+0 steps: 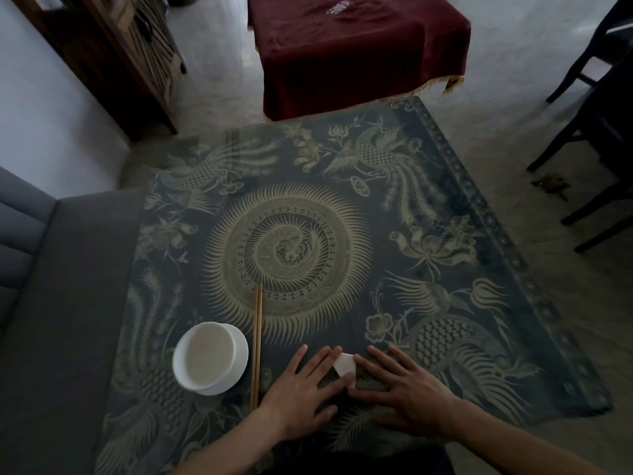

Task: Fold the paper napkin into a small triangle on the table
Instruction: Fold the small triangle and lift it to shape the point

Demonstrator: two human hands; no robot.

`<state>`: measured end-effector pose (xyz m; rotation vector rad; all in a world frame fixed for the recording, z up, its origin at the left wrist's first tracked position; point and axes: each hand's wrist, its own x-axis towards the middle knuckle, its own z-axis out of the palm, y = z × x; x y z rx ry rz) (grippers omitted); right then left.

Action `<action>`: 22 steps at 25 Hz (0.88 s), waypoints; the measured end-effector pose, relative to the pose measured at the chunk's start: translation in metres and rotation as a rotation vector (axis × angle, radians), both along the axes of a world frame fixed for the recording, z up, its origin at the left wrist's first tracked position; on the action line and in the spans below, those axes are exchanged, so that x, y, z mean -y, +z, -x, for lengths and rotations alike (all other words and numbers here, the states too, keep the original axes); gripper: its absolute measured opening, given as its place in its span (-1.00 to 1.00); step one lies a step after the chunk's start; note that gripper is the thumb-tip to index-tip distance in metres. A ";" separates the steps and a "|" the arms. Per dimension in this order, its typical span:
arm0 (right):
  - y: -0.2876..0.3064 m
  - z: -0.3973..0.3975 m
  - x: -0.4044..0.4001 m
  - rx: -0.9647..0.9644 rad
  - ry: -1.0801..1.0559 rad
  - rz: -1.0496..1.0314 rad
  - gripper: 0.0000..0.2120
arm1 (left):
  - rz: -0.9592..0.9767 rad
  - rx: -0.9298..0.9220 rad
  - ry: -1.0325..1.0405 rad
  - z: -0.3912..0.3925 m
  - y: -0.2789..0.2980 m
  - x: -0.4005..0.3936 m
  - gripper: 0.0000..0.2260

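Observation:
A small folded white paper napkin (345,366) lies flat on the dark patterned table (342,217), near its front edge. My left hand (303,392) rests palm down to the left of it, fingertips on the napkin's left edge. My right hand (409,389) lies palm down to the right, fingers spread, with index finger and thumb touching the napkin's right and lower edges. Both hands press the paper flat; part of it is hidden under the fingers.
A white bowl (209,358) stands to the left of my hands, with a pair of wooden chopsticks (257,341) beside it. A grey sofa (51,303) borders the table's left side. A maroon-covered table (356,49) and dark chairs (599,114) stand beyond.

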<state>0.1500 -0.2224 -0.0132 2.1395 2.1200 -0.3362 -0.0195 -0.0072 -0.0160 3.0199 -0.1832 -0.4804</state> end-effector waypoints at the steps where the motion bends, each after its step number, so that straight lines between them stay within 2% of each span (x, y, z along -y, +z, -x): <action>1: 0.000 -0.001 0.000 -0.004 0.003 0.010 -0.47 | -0.001 0.000 -0.015 -0.001 0.001 0.000 -0.45; 8: -0.002 -0.004 -0.002 -0.011 0.047 -0.007 -0.44 | 0.026 0.027 -0.051 -0.005 -0.001 -0.004 -0.44; 14: 0.008 -0.007 -0.007 -0.079 0.053 0.095 -0.44 | 0.098 -0.063 -0.039 -0.006 -0.005 -0.007 -0.38; 16: 0.008 -0.008 -0.010 -0.163 0.046 0.112 -0.42 | 0.117 -0.036 -0.008 -0.005 -0.006 -0.009 -0.35; 19: 0.012 -0.004 -0.016 -0.292 -0.100 0.051 -0.52 | 0.198 0.083 0.245 -0.002 -0.006 -0.010 -0.36; 22: 0.012 0.005 -0.034 -0.378 -0.491 -0.152 -0.62 | 0.252 0.191 0.545 -0.012 -0.001 -0.013 -0.54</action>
